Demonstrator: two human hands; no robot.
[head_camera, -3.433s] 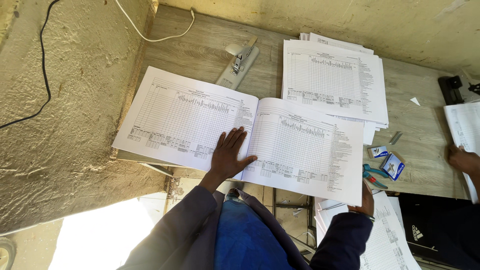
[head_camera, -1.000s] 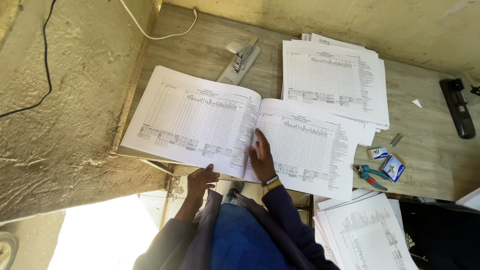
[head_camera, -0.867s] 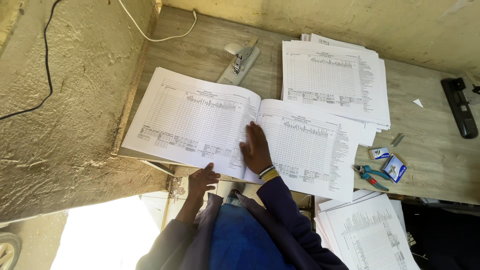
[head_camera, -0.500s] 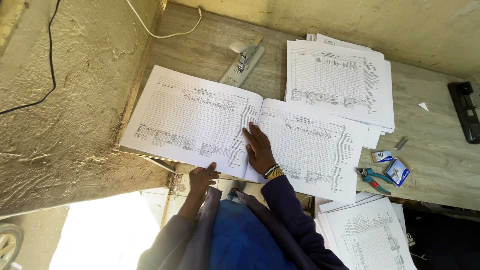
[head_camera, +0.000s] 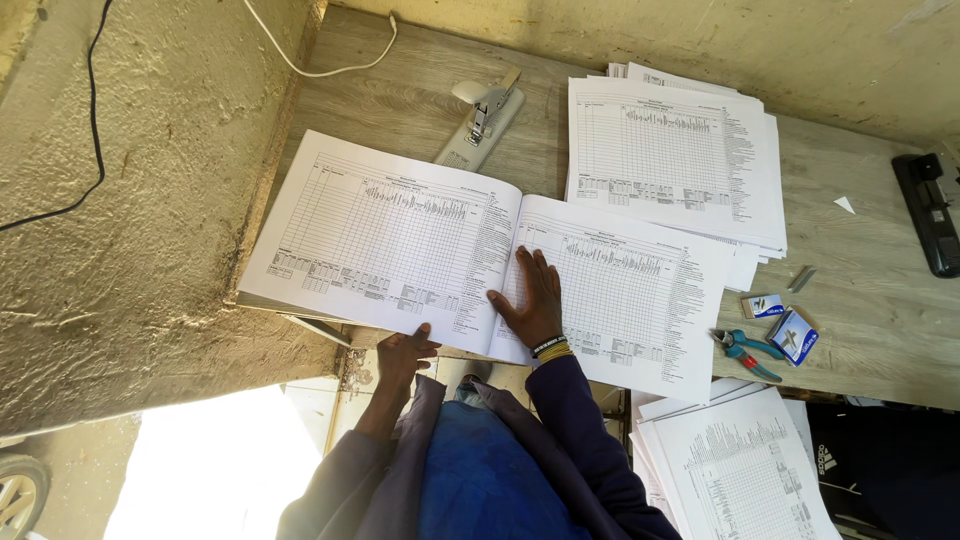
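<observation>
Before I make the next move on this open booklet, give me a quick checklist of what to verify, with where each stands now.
1. Right hand flat on the right-hand page beside the fold: ok.
2. Left hand at the near edge of the left page, fingers on the sheet: ok.
3. Open booklet lying flat, both pages spread: ok, though its left near corner overhangs the desk edge.
4. Big stapler within reach behind the booklet, partly under its far edge: ok.
5. Whether the fold is already stapled: cannot tell.
6. Paper stack apart from the booklet: not ok, the right page overlaps its near corner.
</observation>
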